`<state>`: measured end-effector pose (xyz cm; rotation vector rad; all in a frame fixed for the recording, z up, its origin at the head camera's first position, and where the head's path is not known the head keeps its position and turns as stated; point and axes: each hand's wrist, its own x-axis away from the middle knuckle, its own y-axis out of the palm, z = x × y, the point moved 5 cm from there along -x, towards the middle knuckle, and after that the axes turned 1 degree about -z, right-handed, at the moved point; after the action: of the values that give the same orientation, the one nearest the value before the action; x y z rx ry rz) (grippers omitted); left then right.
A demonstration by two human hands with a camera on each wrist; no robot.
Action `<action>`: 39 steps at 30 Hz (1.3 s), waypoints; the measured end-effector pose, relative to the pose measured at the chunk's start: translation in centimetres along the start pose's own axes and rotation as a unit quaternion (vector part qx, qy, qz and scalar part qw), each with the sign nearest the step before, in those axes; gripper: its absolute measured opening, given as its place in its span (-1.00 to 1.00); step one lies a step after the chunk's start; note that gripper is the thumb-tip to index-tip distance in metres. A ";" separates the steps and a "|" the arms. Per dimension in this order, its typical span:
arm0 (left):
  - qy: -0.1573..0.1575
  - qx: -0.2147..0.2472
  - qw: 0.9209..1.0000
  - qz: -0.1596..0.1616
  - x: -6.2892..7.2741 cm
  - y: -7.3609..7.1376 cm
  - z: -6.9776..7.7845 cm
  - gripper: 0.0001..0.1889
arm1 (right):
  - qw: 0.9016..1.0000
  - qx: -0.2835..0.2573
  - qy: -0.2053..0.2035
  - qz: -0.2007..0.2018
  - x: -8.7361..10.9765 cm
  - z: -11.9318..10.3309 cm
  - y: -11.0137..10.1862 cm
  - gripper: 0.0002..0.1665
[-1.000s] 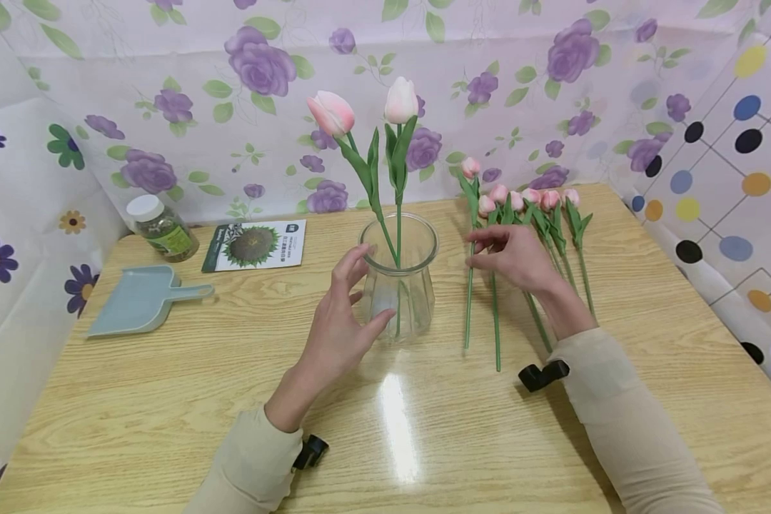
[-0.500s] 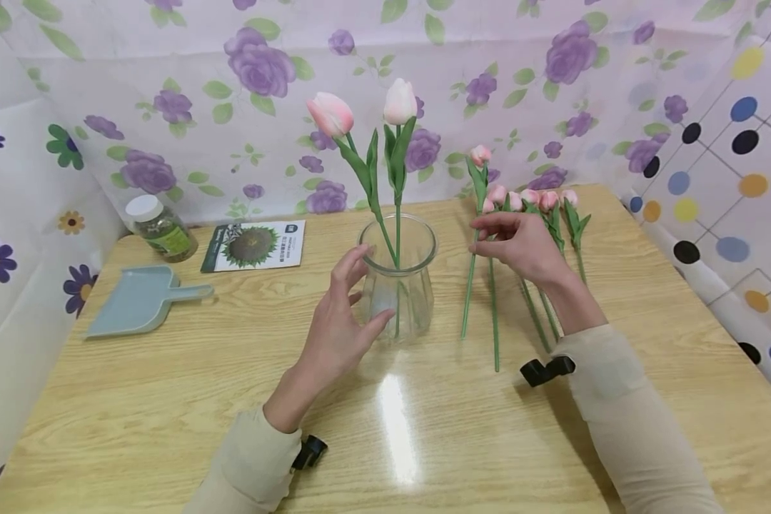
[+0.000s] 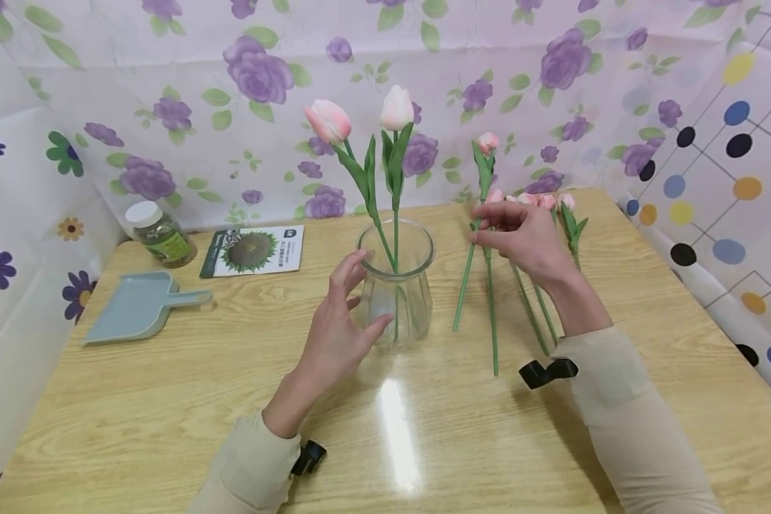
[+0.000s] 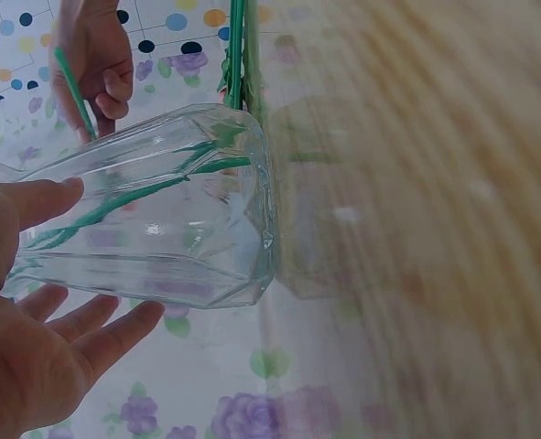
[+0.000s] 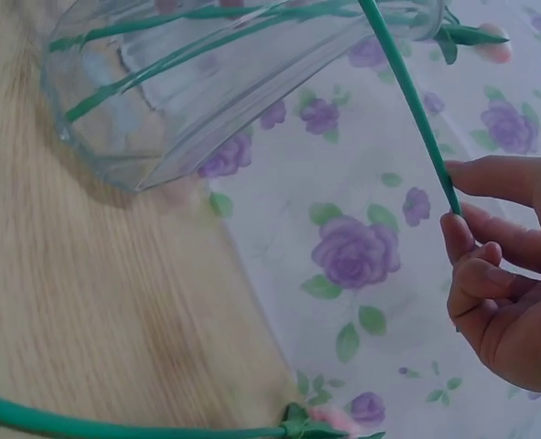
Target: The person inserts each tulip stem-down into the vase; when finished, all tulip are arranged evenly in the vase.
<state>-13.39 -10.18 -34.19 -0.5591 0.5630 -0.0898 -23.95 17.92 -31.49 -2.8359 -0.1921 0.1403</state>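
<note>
A clear glass vase [image 3: 414, 303] stands upright at mid-table with two pink-white tulips [image 3: 397, 160] in it. My left hand [image 3: 330, 339] curves round the vase's left side, thumb across the front. In the left wrist view its thumb overlaps the glass [image 4: 197, 247] and the other fingers lie along the side. Right of the vase, my right hand [image 3: 530, 243] pinches the stem of a pink tulip [image 3: 484, 171] between thumb and fingers. That tulip leans, bloom up, its stem end pointing down toward the vase. The right wrist view shows the pinched stem [image 5: 407, 96] clearly.
Several more pink tulips [image 3: 493, 307] lie on the table under and beside my right hand, partly hidden by it. A blue-grey dustpan [image 3: 131, 307], a white-lidded jar [image 3: 162, 235] and a sunflower seed packet [image 3: 253, 251] are at the left. Flowered sheets hang behind.
The right hand has lifted the pinched tulip slightly; its bloom moved up and right and its stem end swung left toward the vase. The left hand stays at the vase.
</note>
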 end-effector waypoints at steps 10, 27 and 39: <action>-0.001 0.003 1.000 0.001 0.0 0.0 -0.1 0.09 | 0.997 -0.072 -0.031 0.010 0.4 -2.2 -0.2 -0.73; 0.001 0.003 1.000 0.000 0.0 0.0 -0.1 0.07 | 0.988 -0.146 -0.013 0.057 0.6 -4.2 0.0 -0.72; 0.003 0.004 1.000 0.001 0.1 0.0 -0.1 0.07 | 0.981 -0.166 -0.033 0.099 0.3 -5.6 0.0 -0.64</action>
<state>-13.40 -10.21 -34.33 -0.5501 0.5690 -0.0927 -22.99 16.36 -26.20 -3.1814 0.0624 0.2669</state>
